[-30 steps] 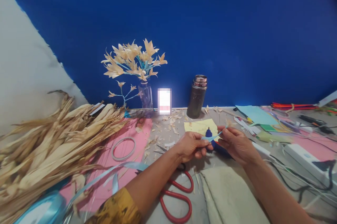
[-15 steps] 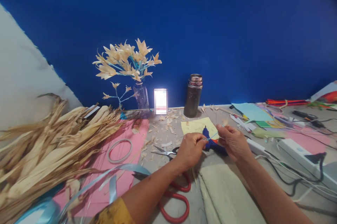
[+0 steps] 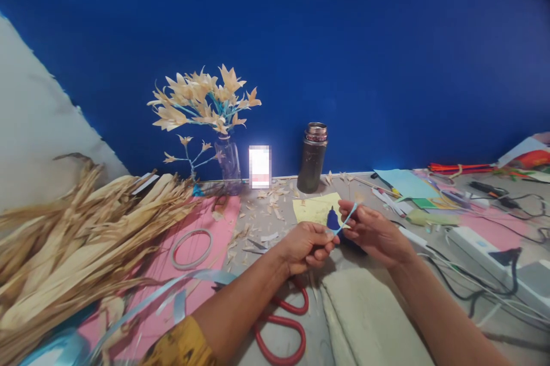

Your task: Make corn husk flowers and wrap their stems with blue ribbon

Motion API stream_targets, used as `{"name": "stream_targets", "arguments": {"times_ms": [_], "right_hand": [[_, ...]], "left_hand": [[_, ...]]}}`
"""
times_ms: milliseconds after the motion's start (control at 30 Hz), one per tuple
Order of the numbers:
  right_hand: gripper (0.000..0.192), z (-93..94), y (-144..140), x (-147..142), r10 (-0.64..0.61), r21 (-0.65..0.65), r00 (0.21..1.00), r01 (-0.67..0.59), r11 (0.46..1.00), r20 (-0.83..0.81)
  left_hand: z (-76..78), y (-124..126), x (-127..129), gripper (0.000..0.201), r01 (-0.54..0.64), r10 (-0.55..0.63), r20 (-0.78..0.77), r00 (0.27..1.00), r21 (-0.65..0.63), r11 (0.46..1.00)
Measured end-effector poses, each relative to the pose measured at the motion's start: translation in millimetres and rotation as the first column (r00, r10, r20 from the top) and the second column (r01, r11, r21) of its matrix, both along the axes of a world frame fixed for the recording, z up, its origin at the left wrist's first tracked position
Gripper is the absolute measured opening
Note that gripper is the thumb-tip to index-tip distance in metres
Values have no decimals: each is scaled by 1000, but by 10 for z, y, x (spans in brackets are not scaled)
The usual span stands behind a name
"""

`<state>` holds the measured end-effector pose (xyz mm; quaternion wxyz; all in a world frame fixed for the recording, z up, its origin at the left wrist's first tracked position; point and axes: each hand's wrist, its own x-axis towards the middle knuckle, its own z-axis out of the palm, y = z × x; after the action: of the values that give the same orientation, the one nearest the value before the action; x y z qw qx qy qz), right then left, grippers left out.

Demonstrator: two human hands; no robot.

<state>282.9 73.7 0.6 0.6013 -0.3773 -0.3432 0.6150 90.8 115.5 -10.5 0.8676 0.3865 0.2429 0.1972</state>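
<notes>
A light blue wrapped stem runs slantwise between my two hands. My left hand is closed and pinches its lower end between thumb and fingers. At its upper end, the fingers of my right hand are bent around it. A small pale husk flower shows blurred just behind the right fingertips. Beneath the hands lies a blue glue gun, partly covered, its nozzle over a yellow paper. Red-handled scissors lie below my left forearm; the blades of smaller scissors show beside the left wrist.
Dried corn husks heap at left, near a tape roll and blue ribbon. Husk flowers stand in a clear bottle. A dark flask stands by the wall. A power strip and cables lie right; a folded cloth lies in front.
My right hand has turned and its fingers have shifted left along the stem, so more blue shows. My left hand has rolled, showing its curled fingers. The view has moved slightly.
</notes>
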Motion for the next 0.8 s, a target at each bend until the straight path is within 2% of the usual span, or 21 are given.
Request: {"name": "stream_targets", "arguments": {"times_ms": [100,167,233,300,400,533,567,600,733,800], "right_hand": [[33,-33,33,-6,-114,-2,993,114,993,11],[34,-43,56,-10,-193,7,981,193,981,8],[35,-48,78,-9,-249,11,968,249,968,1],[37,-53,95,-4,-278,5,961,278,961,-1],[41,-70,108,-1,-324,4,946,324,946,10],[50,-86,110,-25,-391,17,920,390,921,37],[50,-79,108,-33,-405,21,913,404,914,43],[48,-66,105,-39,-409,23,911,409,912,47],[38,10,81,-46,-304,-25,952,304,952,-18],[38,21,67,-47,-226,-65,974,225,972,-10]], "left_hand": [[5,-9,13,18,13,-13,-3,1000,7,1000],[10,-26,39,22,-52,55,-37,998,83,995],[13,-51,73,26,-147,167,-75,983,224,963],[14,-79,105,28,-200,263,-119,957,384,901],[11,-122,128,30,-206,370,-179,912,580,788],[9,-172,128,24,-195,483,-119,867,812,550],[10,-178,128,25,-193,494,-106,863,834,517],[10,-180,129,27,-199,497,-108,861,827,525],[12,-142,126,22,-289,466,-148,873,612,736],[10,-114,119,20,-341,484,-141,864,543,767]]}}
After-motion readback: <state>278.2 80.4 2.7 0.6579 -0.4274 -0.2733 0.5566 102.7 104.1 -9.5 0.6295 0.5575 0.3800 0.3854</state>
